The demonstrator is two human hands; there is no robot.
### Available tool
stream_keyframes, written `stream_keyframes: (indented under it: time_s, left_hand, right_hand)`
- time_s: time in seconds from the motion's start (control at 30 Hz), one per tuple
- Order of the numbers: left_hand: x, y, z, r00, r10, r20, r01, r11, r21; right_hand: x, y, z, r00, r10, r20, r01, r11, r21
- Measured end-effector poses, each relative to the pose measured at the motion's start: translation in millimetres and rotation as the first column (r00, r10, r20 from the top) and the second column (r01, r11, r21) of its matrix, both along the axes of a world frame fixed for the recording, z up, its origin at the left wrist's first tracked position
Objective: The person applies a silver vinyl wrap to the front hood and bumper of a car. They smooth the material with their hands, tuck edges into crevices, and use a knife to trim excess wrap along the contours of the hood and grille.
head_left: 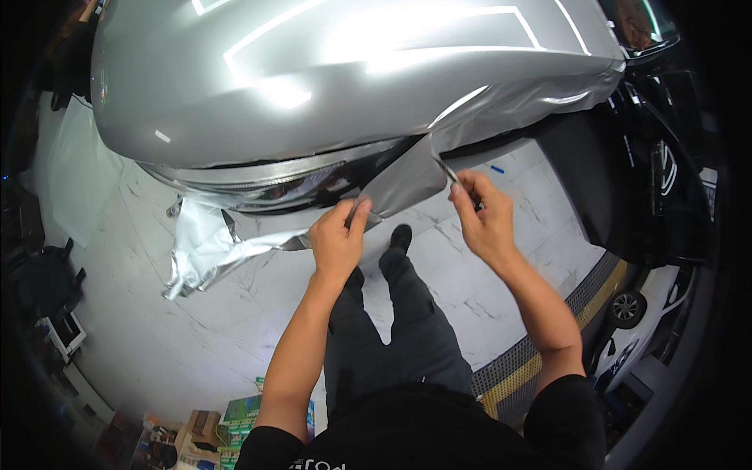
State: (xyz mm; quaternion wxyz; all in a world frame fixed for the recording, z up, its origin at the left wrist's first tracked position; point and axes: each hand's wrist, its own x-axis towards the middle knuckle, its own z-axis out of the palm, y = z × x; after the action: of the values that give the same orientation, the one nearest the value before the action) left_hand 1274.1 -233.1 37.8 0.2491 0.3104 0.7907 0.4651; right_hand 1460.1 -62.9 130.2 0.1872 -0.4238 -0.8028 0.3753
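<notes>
sheeting (70, 188), pale, on marbled floor (141, 337), well left of headlight (278, 184). crumpled silver-white film strip (207, 239) just below headlight's left part, trailing right toward left hand. boxes (204, 427), brown and green, on floor well below headlight. hood (313, 102), glossy silver-grey, directly above headlight. left hand (337, 239) just below headlight's right half: thumb and fingers pinched together on lower left edge of grey film flap (407, 180). flap crosses headlight's right end, hangs down from the bodywork, looks fairly taut. dark shoe (401, 236) on floor below headlight's right end. right hand (487, 215) right of headlight: thumb and fingers clamped on slim dark tool (447, 169), exact kind unclear. tool tip at flap's right edge, touching or just beside, cannot tell. wrinkled grey film (525, 106) on bodywork right of headlight. small blue object (497, 169) on floor right of headlight. yellow-and-black grating (521, 368) down-right of headlight. white car (642, 325) far right of headlight.
</notes>
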Motion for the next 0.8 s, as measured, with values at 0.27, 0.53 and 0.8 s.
stream_keyframes:
  time_s: [0.27, 0.53, 0.8]
  left_hand:
    - [25.2, 33.7, 65.6, 0.946, -0.051, -0.321, 0.063, 0.998, 0.027]
    - [47.1, 123.3, 35.5, 0.945, 0.184, 0.270, -0.216, 0.972, 0.096]
    - [33.2, 129.2, 40.7, 0.560, 0.236, 0.794, -0.368, 0.930, -0.017]
  right_hand:
    - [117.8, -50.5, -16.8, 0.945, -0.326, 0.013, 0.315, 0.903, -0.292]
    - [173.1, -36.6, -28.1, 0.941, -0.339, 0.013, 0.294, 0.796, -0.530]
    - [199.9, 70.1, -16.3, 0.990, -0.134, -0.042, 0.098, 0.875, -0.473]
